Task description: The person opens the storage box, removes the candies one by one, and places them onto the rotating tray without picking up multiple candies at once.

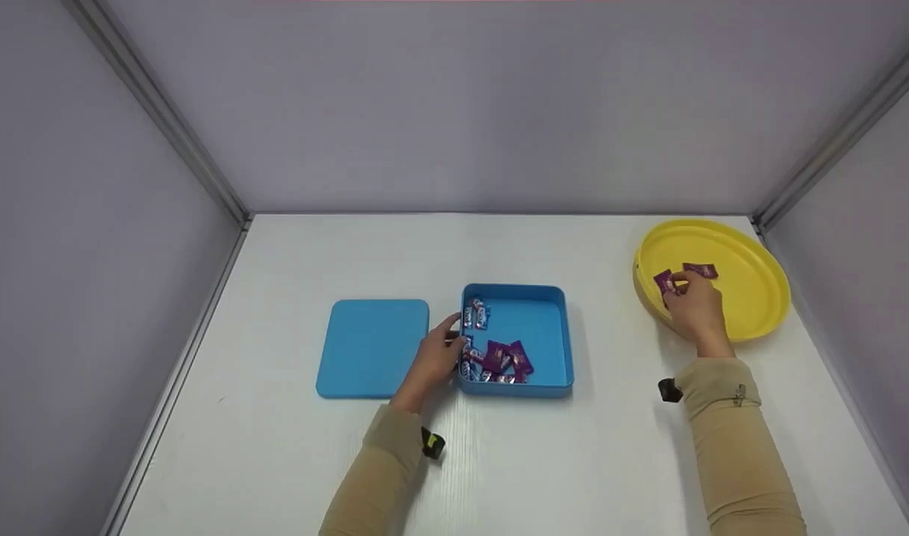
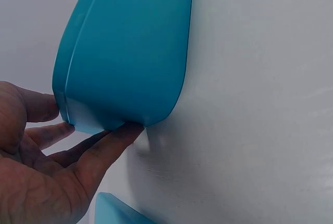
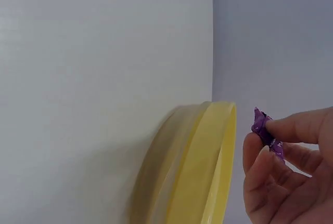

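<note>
A purple wrapped candy is pinched between thumb and fingertips of the right hand, just above the near-left part of the yellow plate; the grip is closed on it, as the right wrist view confirms. A second purple candy lies on the plate just beyond. Left of the plate, well apart on the white counter, the blue box holds more candies and is steadied by the left hand, fingers straight against its left wall. The blue lid lies flat left of the box. The candy is best lowered fully inside the rim before the pinch is relaxed
</note>
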